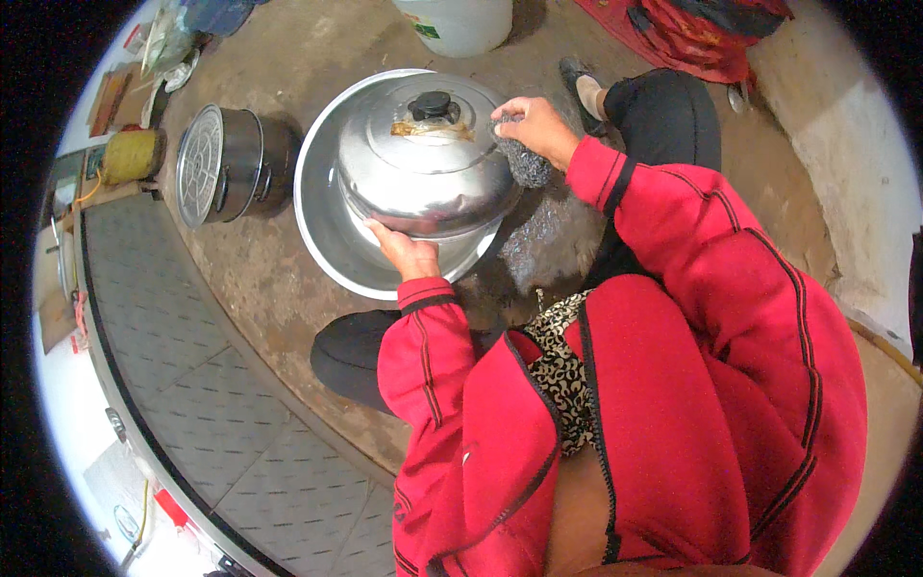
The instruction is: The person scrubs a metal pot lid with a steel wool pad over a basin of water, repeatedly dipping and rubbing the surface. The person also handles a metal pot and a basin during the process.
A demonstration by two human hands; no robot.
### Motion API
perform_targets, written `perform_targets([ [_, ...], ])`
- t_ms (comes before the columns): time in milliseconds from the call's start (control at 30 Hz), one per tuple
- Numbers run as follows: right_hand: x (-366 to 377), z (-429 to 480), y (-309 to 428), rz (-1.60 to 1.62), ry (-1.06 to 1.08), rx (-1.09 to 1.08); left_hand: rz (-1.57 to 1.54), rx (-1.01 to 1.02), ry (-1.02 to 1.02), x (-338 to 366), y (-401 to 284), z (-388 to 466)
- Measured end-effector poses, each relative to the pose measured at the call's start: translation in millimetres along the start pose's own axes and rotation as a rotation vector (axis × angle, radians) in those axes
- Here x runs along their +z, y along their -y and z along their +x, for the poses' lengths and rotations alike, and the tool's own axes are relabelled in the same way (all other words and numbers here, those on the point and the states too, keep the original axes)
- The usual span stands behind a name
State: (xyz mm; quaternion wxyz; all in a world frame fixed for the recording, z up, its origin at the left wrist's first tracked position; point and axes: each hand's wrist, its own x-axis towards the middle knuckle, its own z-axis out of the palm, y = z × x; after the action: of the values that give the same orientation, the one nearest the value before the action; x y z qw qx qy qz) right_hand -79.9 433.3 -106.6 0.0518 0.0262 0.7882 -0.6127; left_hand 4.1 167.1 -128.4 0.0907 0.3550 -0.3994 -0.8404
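Observation:
A domed metal pot lid (pixel 425 180) with a black knob (pixel 430 105) rests tilted in a wide metal basin (pixel 310 209) on the floor. Brown residue (pixel 433 130) marks the lid beside the knob. My left hand (pixel 406 250) grips the lid's near rim, its thumb on top and the other fingers hidden. In my right hand (pixel 535 130) is a grey metal scouring pad (pixel 524 160), held at the lid's right edge.
Left of the basin stands a metal steamer pot (pixel 238 164) with a perforated plate (pixel 202 166) against its side. A white bucket (pixel 465 25) is beyond the basin. Red cloth (pixel 692 43) lies at the upper right, near a wall. The floor right of the basin looks wet.

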Motion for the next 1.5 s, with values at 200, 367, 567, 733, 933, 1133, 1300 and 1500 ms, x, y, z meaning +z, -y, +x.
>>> perform_targets([
  [200, 13, 6, 27, 0.571, 0.048, 0.227, -0.036, -0.044, -0.024, -5, 0, 5],
  [367, 48, -8, 73, 0.187, -0.085, -0.153, 0.02, -0.001, -0.023, -7, -1, 3],
  [567, 45, -73, 75, -0.569, 0.119, -0.406, 0.016, -0.026, 0.018, 26, -9, -24],
  [733, 40, -77, 66, -0.6, 0.176, -0.408, -0.03, 0.019, 0.079, 12, 0, -4],
  [933, 52, -58, 75, -0.174, 0.256, -0.47, -0.033, -0.045, 0.055, 28, -10, -24],
  [1133, 46, -54, 62, -0.345, 0.109, -0.45, -0.031, 0.005, 0.032, 28, -11, -24],
  [1300, 50, -63, 72, -0.446, 0.16, -0.368, 0.047, 0.055, -0.009, 25, -16, -22],
  [1500, 72, -51, 79, -0.452, 0.07, -0.482, -0.04, 0.082, -0.001, 22, -10, -16],
])
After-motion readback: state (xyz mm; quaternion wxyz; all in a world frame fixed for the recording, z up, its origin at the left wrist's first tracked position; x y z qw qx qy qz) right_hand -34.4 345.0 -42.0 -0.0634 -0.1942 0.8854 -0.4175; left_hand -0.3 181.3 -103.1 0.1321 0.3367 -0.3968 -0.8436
